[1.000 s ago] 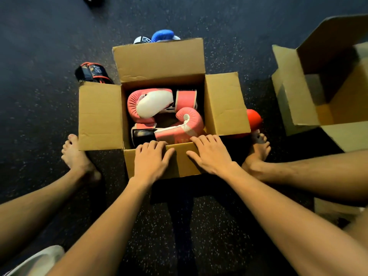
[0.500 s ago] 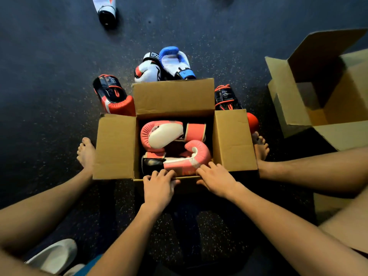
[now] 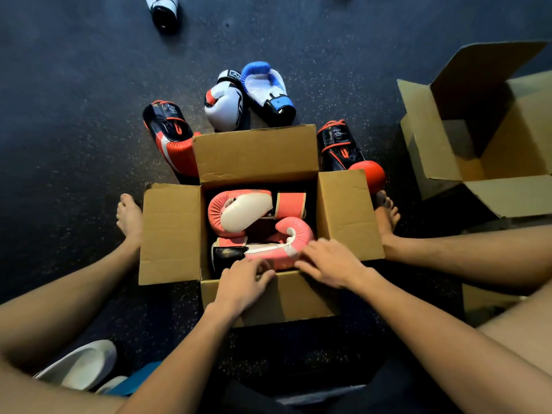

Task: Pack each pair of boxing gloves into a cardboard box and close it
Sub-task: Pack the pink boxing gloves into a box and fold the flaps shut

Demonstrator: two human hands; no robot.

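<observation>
An open cardboard box (image 3: 170, 234) stands on the dark floor between my feet, all its flaps folded outward. Inside lie two pink and white boxing gloves, one toward the back (image 3: 239, 210) and one along the near wall (image 3: 286, 240). My left hand (image 3: 243, 283) grips the top edge of the near flap (image 3: 286, 297), its fingers curled over into the box. My right hand (image 3: 330, 261) rests with spread fingers on the near pink glove and the flap's edge.
Behind the box lie a red and black glove (image 3: 171, 135), its partner (image 3: 343, 147), a white glove (image 3: 224, 106) and a blue and white glove (image 3: 267, 91). Another glove (image 3: 164, 10) lies far back. A second open box (image 3: 478, 138) stands right. A white shoe (image 3: 80, 363) sits near left.
Both hands lay flat on the near flap before; they have slid up to its top edge, and the left fingers now curl over it. The box sits lower in view.
</observation>
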